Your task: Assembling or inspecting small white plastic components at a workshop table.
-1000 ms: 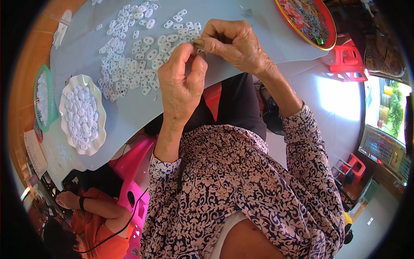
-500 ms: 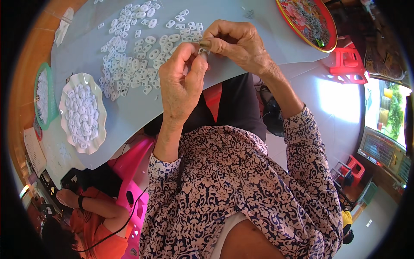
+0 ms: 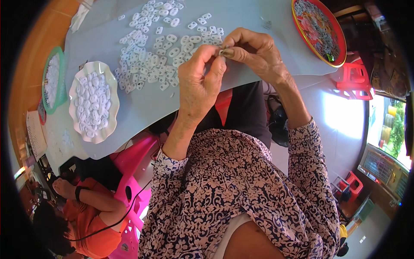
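Observation:
My left hand (image 3: 200,82) is closed in a pinch on a small white plastic piece (image 3: 221,52), mostly covered by the fingertips. Thumb and forefinger of my right hand (image 3: 258,54) press together right against that piece. What sits in this right-hand pinch is too small and covered to make out. Both hands meet above the near edge of the grey-blue table. Left of them lies a spread of loose white oval plastic pieces (image 3: 148,60) with two holes each.
A wavy-rimmed white dish (image 3: 113,116) full of white pieces stands at left, beside a green basket (image 3: 61,88). A red round tray (image 3: 340,54) with small grey metal parts (image 3: 317,26) is at far right. Few metal bits (image 3: 267,24) lie nearer. Another person (image 3: 92,211) sits lower left.
The view has shifted, so table and hands appear farther right. My fingertips have closed in over the white piece, which showed more plainly before. The hands stay together.

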A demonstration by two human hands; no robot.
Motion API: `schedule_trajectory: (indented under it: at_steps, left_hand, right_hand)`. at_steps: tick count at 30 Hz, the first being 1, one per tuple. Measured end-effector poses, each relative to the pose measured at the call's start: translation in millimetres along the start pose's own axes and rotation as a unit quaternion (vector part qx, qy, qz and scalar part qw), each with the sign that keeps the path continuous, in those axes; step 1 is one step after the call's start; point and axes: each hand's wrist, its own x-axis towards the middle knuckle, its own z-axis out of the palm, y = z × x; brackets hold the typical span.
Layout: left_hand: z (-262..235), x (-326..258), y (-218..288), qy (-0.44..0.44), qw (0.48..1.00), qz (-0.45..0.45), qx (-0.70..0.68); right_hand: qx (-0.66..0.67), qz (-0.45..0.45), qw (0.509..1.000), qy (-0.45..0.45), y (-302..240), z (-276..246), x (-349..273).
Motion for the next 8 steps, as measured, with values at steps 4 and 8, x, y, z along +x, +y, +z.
schedule_trajectory:
  at_steps: [4,8]
  left_hand:
    - [-3,6,9,-0.003,1.0,0.015,0.026]
    - [-22,25,15,0.017,0.976,0.046,0.214]
  right_hand:
    - [0.018,-0.049,0.999,0.013,2,3,1]
    - [0.036,0.0,0.999,0.038,5,-3,-2]
